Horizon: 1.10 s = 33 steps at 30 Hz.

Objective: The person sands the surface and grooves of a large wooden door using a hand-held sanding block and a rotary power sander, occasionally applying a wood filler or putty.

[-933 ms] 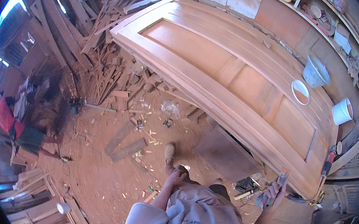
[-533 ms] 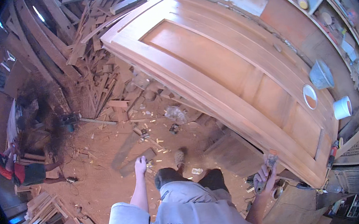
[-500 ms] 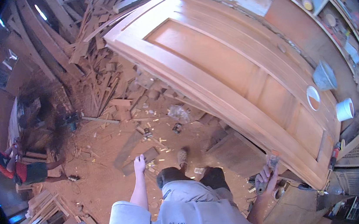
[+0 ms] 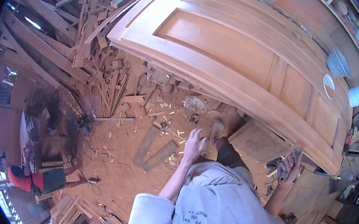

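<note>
Orange-brown wood forms the panelled door (image 4: pixel 225 48); the right hand (image 4: pixel 289 168) has its grip closed around a reddish-tipped paintbrush (image 4: pixel 297 152); the left hand (image 4: pixel 194 147) is loosely open.

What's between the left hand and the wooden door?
Between left hand and door, the head view shows a shoe, small dark object, crumpled plastic and wood scraps.

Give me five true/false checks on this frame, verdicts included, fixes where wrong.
1. The right hand holds a brush. True.
2. The left hand grips a hammer. False: no object shows in the left hand, and its fingers are spread.
3. A round white container sits on the panelled door. True.
4. The co-worker is at the far right of the picture. False: the co-worker is at the far left.
5. Wood offcuts lie heaped left of the panelled door. True.
</note>
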Tool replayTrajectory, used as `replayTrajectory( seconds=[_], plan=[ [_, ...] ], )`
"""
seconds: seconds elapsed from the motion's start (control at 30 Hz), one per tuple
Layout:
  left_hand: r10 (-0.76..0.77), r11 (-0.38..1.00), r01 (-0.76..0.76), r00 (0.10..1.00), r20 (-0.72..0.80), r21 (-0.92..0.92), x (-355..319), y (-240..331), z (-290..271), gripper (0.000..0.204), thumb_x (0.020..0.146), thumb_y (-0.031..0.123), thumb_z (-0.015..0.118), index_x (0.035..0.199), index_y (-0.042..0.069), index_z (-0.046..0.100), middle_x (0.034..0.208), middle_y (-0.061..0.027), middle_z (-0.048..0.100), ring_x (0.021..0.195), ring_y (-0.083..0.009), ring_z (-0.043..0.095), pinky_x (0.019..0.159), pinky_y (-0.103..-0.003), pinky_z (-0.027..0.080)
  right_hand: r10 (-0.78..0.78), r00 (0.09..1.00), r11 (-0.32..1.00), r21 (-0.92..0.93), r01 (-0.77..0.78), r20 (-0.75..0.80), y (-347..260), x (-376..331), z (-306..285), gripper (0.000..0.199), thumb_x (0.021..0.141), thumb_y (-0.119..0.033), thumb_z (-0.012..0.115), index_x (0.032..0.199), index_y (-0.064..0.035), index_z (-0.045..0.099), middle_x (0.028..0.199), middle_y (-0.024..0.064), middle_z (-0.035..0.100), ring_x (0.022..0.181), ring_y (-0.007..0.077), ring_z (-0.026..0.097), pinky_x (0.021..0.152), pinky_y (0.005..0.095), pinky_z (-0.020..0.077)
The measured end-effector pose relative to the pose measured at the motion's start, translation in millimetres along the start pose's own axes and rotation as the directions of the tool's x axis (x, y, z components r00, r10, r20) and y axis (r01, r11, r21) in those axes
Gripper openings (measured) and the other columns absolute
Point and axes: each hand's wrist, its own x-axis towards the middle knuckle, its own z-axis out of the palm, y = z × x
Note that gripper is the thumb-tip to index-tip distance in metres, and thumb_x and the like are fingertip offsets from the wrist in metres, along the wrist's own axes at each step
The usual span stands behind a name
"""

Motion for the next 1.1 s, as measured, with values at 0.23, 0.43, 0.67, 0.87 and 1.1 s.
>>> replayTrajectory(
  seconds=[0.23, 0.43, 0.67, 0.87, 1.1],
  plan=[
    [0.254, 0.957, -0.27, 0.956, -0.148, -0.102, 143, 78, -26, 0.033, 0.09, 0.009, 0.064, 0.121, 0.0, 0.057, 0.122, -0.0218, 0.058, 0.114, -0.0391, 0.057, 0.098, -0.043, 0.047, -0.029, 0.997, 0.999, -0.02, 0.031, 0.074, -7, 51, 1, 0.056, 0.107, -0.038, 0.039, 0.146, 0.0007, 0.034, 0.068, 0.0003, 0.04, 0.05, 0.0078, 0.038, 0.046, 0.0232, 0.038],
    [0.271, 0.961, -0.254, 0.94, -0.208, 0.104, 291, 79, -33, 0.034, 0.091, 0.014, 0.063, 0.122, 0.001, 0.057, 0.119, -0.0215, 0.059, 0.114, -0.0404, 0.056, 0.098, -0.045, 0.046, 0.073, 0.997, 0.994, -0.08, -0.07, 0.024, -5, 144, 23, 0.056, 0.107, -0.039, 0.037, 0.149, -0.0014, 0.031, 0.065, 0.0003, 0.04, 0.048, 0.0085, 0.041, 0.044, 0.0233, 0.0404],
    [0.244, 0.933, -0.195, 0.961, -0.131, 0.303, 376, 41, 3, 0.042, 0.088, 0.023, 0.07, 0.122, 0.004, 0.058, 0.125, -0.0189, 0.057, 0.118, -0.0395, 0.053, 0.102, -0.047, 0.043, 0.103, 0.992, 0.983, -0.161, -0.09, 0.071, -16, 262, 69, 0.056, 0.107, -0.039, 0.036, 0.149, -0.0024, 0.032, 0.065, -0.0013, 0.038, 0.046, 0.0051, 0.038, 0.044, 0.0227, 0.039],
    [0.156, 0.948, -0.119, 0.982, -0.106, 0.294, 386, 48, 8, 0.05, 0.077, 0.023, 0.08, 0.119, 0.004, 0.061, 0.123, -0.015, 0.06, 0.117, -0.0363, 0.055, 0.102, -0.046, 0.044, 0.096, 0.995, 0.994, -0.056, -0.094, 0.033, -26, 350, 78, 0.058, 0.107, -0.042, 0.034, 0.151, -0.0037, 0.029, 0.066, -0.0009, 0.036, 0.046, 0.0074, 0.036, 0.045, 0.0238, 0.0367],
    [0.078, 0.886, -0.085, 0.996, 0.033, 0.456, 389, 51, 8, 0.045, 0.073, 0.025, 0.079, 0.112, 0.01, 0.063, 0.126, -0.0132, 0.061, 0.12, -0.0306, 0.056, 0.108, -0.049, 0.034, -0.014, 0.982, 1.0, 0.02, 0.018, -0.191, -32, 408, 101, 0.061, 0.107, -0.044, 0.032, 0.153, -0.0047, 0.025, 0.062, -0.0006, 0.04, 0.039, 0.0086, 0.034, 0.04, 0.0273, 0.036]
  ],
)
